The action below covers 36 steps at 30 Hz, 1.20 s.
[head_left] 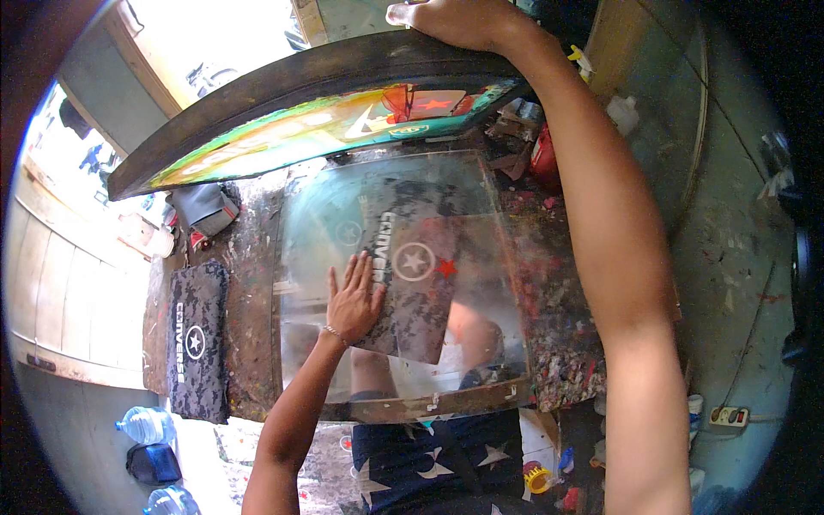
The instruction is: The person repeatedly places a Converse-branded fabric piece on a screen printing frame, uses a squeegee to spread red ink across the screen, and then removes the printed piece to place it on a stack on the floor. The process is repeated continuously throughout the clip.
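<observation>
My left hand (354, 300) lies flat with fingers spread on a dark grey camouflage fabric piece (421, 309) printed with white lettering, a ringed star and a small red star. The fabric rests on a glossy glass-like sheet (498, 335) on the worktable. At the far side, my right hand (455, 21) grips the top edge of a screen printing frame (292, 81), which stands tilted up from the table. The frame's mesh (309, 129) is stained green, yellow and orange, with a red star near its right end. Some of my right fingers are hidden behind the frame.
Left on the table is a stack of similar printed camouflage fabric (197, 343), with a grey cloth bundle (203, 209) beyond it. Below stand clear blue bottles (146, 425). A red container (546, 159) sits at the far right; a power strip (730, 416) hangs on the wall.
</observation>
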Tool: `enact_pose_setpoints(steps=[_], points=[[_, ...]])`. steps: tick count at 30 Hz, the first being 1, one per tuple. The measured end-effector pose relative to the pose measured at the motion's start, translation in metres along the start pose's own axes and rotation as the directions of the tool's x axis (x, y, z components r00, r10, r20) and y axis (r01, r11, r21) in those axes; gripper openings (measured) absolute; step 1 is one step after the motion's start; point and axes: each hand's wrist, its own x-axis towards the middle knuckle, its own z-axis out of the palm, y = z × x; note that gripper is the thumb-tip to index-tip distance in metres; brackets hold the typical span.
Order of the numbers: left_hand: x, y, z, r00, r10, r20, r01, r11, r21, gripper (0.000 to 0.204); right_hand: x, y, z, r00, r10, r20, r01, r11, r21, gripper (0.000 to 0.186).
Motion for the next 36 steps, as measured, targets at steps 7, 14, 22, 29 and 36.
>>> enact_pose_setpoints(steps=[7, 14, 22, 29, 36], points=[[0.005, 0.025, -0.007, 0.991, 0.114, -0.074, -0.123, 0.983, -0.135, 0.07, -0.002, 0.001, 0.004, 0.997, -0.055, -0.049, 0.055, 0.998, 0.002, 0.056], [-0.042, -0.001, -0.019, 0.978, 0.193, 0.075, -0.186, 0.978, -0.09, 0.084, 0.012, 0.013, 0.014, 0.987, -0.132, -0.091, 0.128, 0.991, -0.048, 0.054], [-0.04, 0.008, -0.012, 0.981, 0.187, 0.052, -0.189, 0.981, 0.051, 0.081, 0.019, 0.013, 0.022, 0.972, -0.161, -0.169, 0.143, 0.983, -0.113, 0.053], [-0.044, 0.004, -0.016, 0.984, 0.178, -0.014, -0.178, 0.975, -0.131, 0.079, 0.013, 0.014, 0.01, 0.985, -0.153, -0.078, 0.147, 0.986, -0.075, 0.048], [-0.043, 0.004, -0.02, 0.978, 0.191, 0.085, -0.19, 0.982, -0.024, 0.078, 0.02, 0.018, 0.016, 0.981, -0.184, -0.057, 0.179, 0.98, -0.089, 0.04]])
